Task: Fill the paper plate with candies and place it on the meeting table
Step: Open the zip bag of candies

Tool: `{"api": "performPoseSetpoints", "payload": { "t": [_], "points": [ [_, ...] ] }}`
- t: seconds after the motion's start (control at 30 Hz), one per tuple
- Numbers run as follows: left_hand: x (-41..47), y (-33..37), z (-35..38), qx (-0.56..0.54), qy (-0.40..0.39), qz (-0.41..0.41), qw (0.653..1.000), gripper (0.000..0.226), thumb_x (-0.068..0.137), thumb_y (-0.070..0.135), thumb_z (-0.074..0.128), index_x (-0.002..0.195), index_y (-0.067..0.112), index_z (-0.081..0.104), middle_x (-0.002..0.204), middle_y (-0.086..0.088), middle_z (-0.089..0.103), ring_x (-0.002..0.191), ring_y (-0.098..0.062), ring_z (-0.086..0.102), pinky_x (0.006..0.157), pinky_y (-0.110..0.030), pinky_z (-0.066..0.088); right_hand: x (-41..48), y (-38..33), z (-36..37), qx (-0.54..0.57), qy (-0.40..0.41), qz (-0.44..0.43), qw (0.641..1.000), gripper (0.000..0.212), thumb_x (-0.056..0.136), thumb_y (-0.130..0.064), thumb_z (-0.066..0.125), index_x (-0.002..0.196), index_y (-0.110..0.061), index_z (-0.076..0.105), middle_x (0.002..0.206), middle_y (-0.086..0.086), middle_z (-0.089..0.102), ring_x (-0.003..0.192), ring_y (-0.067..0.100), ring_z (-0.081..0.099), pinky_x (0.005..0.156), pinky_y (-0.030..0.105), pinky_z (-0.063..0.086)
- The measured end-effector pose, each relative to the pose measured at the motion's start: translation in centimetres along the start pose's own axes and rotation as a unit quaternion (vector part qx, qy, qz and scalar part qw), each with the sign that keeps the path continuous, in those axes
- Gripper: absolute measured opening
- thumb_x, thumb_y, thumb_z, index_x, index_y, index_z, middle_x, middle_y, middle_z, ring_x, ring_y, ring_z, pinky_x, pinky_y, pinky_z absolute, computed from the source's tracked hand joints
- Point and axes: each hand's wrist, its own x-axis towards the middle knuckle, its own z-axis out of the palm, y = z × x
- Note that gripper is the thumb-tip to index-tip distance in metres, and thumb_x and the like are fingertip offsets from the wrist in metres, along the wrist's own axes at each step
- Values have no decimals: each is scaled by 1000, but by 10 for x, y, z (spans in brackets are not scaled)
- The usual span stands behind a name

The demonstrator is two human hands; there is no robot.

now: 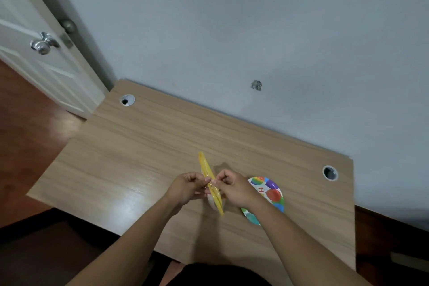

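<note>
- Left hand (185, 189): raised above the middle of the near half of the table (130, 153), fingers curled, thumb and fingertips pinching one side of the top edge of a yellow bag (210, 181).
- Right hand (232, 189): opposite the left hand and just beside it, fingers curled likewise, pinching the other side of the same edge.
- Yellow bag: held between both hands, seen edge-on as a narrow strip slanting from the far left to the near right; its mouth seems to be parted slightly, though blur makes this uncertain. What it contains cannot be seen.
- Paper plate (272, 193): flat on the table, printed with coloured balloons, near the right edge and just right of the right hand; the right wrist covers part of its left rim. The visible part of its surface carries no candy.
- Table: light wood grain, set against a pale wall (232, 30), with one round cable hole (127, 100) at the far left corner and another (330, 173) at the far right corner.
- Door (34, 58): white, with a metal knob (44, 43), beyond the far left corner.
</note>
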Motion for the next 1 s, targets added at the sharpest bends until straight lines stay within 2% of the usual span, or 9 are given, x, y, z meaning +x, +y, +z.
{"api": "performPoseSetpoints", "payload": {
  "t": [0.07,0.17,0.27,0.37,0.53,0.7,0.83,0.93,1.0],
  "points": [
    [2,-1,4,3,2,10,1000,16,99,14,74,99,-1,70,94,-23,78,75,-18,78,80,-32,67,-1,-1,-1,1,16,0,1000,19,101,-29,71,94,-13,63,97,13,79,78,9,73,77,29,57],
    [6,-2,10,13,25,28,999,20,98,16,75,99,-4,75,101,-33,78,83,-23,77,79,-29,67,2,-2,-1,-30,56,-13,998,17,95,-33,70,91,-18,63,94,10,78,79,14,73,79,37,57],
    [7,1,18,18,48,33,998,30,100,14,73,103,-16,74,98,-26,81,81,-20,78,75,-26,67,1,-5,-3,-43,87,-11,995,15,92,-33,68,88,-19,61,93,8,78,88,28,74,76,36,56],
    [10,2,24,-2,55,24,998,30,101,11,71,107,-19,73,94,-25,79,72,-17,77,70,-24,66,-1,-6,-8,-48,116,-8,992,11,96,-24,64,87,-18,61,93,6,77,92,29,72,70,33,49],
    [11,4,29,2,62,19,998,18,103,9,68,94,-5,76,89,-19,80,73,-17,79,71,-24,66,-6,-6,-9,-68,127,-24,989,12,97,-23,63,89,-17,59,90,8,76,71,16,61,63,29,44],
    [10,8,34,4,74,22,997,25,104,7,64,102,-16,73,101,-29,81,93,-33,83,81,-31,68,-5,-6,-5,-70,146,-31,986,12,98,-21,61,90,-14,56,85,11,71,67,13,55,62,31,43],
    [11,12,29,1,131,15,991,25,104,7,61,100,-16,71,97,-31,81,91,-38,83,76,-33,69,-1,-5,-15,-65,200,-12,978,22,101,-19,59,84,-17,45,74,0,56,66,18,49,58,35,37],
    [7,17,23,33,133,12,991,23,102,6,62,106,-17,63,97,-29,81,87,-38,83,77,-39,70,-3,-4,-20,-103,178,-30,978,21,102,-20,61,85,-18,49,76,-1,62,65,15,52,59,33,41],
    [3,23,18,108,147,24,983,24,98,9,67,102,-15,64,92,-28,81,83,-36,83,72,-40,70,-3,-5,-22,-143,172,-45,974,17,103,-21,61,89,-15,52,79,5,69,65,18,55,60,36,46]
  ]
}}
